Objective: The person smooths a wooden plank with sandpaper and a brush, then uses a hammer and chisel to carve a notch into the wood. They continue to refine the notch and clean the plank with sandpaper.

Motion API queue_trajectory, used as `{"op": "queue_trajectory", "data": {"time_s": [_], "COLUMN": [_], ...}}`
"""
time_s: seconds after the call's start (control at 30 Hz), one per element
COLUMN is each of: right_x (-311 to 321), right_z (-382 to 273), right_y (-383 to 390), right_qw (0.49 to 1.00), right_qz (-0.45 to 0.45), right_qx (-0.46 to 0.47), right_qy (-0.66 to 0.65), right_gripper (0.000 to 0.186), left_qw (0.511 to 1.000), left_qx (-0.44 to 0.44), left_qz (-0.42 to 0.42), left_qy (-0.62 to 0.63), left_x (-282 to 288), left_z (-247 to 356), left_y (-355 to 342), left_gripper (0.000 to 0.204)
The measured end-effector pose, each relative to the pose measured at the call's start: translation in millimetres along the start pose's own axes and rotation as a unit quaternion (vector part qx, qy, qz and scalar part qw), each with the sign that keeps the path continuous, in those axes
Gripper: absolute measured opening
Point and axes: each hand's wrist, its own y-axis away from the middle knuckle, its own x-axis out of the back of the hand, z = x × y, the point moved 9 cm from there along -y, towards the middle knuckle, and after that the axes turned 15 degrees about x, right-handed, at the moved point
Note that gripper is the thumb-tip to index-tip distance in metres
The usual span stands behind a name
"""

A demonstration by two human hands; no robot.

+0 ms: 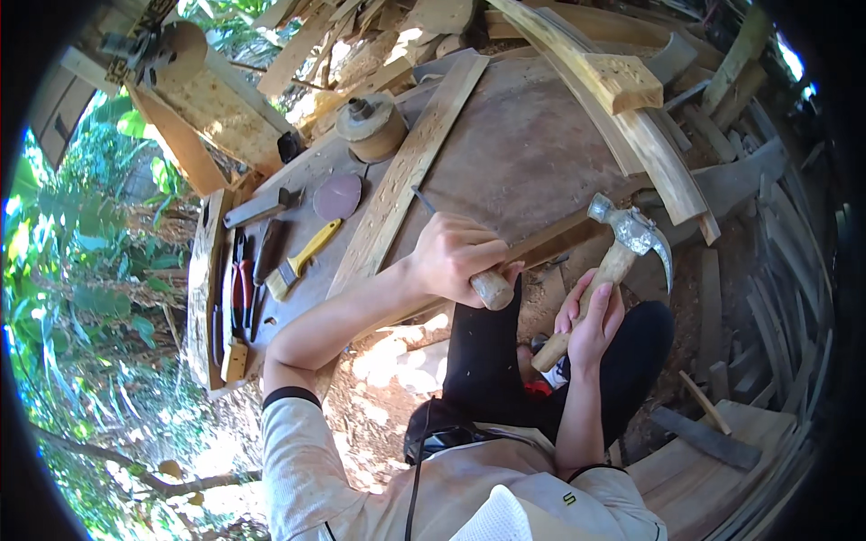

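My left hand (462, 259) is closed round a chisel, its wooden handle (492, 289) sticking out toward me. The thin metal blade (422, 199) points away to the left, its tip close to a long pale board (410, 171) with marks along its face; I cannot tell whether they touch. In my right hand (591, 317) is a claw hammer (616, 257), gripped by its wooden handle. The hammer head is up and away from me, to the right of the chisel handle and apart from it.
On the brown worktable (523, 135) lie a yellow-handled paintbrush (311, 255), red-handled pliers (242, 287), a round sanding disc (337, 197) and a wooden block (255, 208). A round container (371, 128) stands farther back. Timber pieces (622, 83) overhang the far right; more planks (722, 451) lie at lower right.
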Motion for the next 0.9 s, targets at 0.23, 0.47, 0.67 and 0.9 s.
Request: {"op": "queue_trajectory", "data": {"time_s": [0.23,0.47,0.67,0.9], "right_x": [-3.1,-39.3,-26.7,-30.7], "right_z": [-28.4,-45.2,-45.7,-26.3], "right_y": [16.7,59.0,72.0,77.2], "right_qw": [0.991,0.922,0.923,0.938], "right_qz": [-0.024,-0.148,-0.008,-0.035], "right_qx": [0.127,0.332,0.376,0.337], "right_qy": [0.020,0.133,-0.079,-0.068], "right_gripper": [0.049,0.045,0.019,0.021], "left_qw": [0.998,0.995,0.994,0.994], "left_qx": [0.047,0.066,0.087,0.086], "left_qz": [0.044,0.059,0.041,0.034], "left_qy": [-0.012,0.046,0.046,0.055], "left_x": [10.0,17.5,14.6,16.8], "left_z": [-10.3,-17.6,-20.2,-24.9], "left_y": [1.9,-7.7,-1.1,-4.5], "left_gripper": [0.018,0.021,0.015,0.015]}}
